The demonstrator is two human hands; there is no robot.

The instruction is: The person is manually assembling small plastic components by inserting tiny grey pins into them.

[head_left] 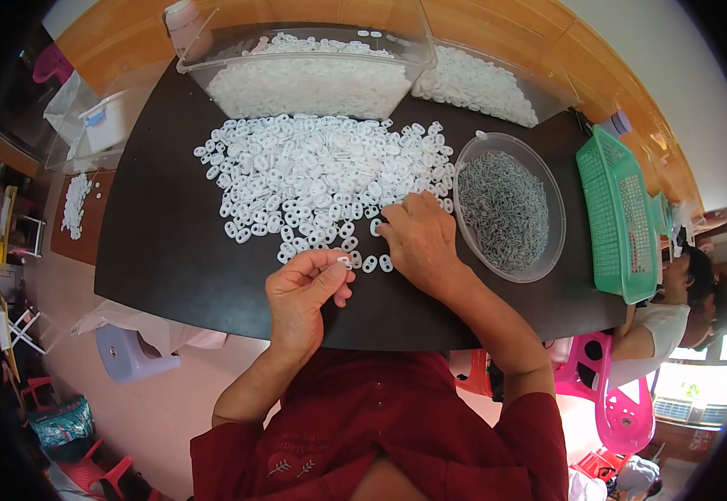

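Observation:
Between the thumb and fingers of my left hand (301, 292) is a small white oval plastic piece (345, 262). My right hand (420, 240) is at the near right edge of a loose pile of white oval two-holed pieces (305, 167). Its fingers are curled downward, with the tips beside a single white piece (375, 226); whatever they grip is hidden. A few more such pieces (369, 264) lie apart on the dark table (188, 275), between my two hands.
Right of the pile stands a round clear tub (557, 225) of grey metal screws, then a green plastic basket (628, 221). Clear bins (313, 83) of white pieces line the back. Another person (660, 326) sits at the right, near a pink stool (622, 413).

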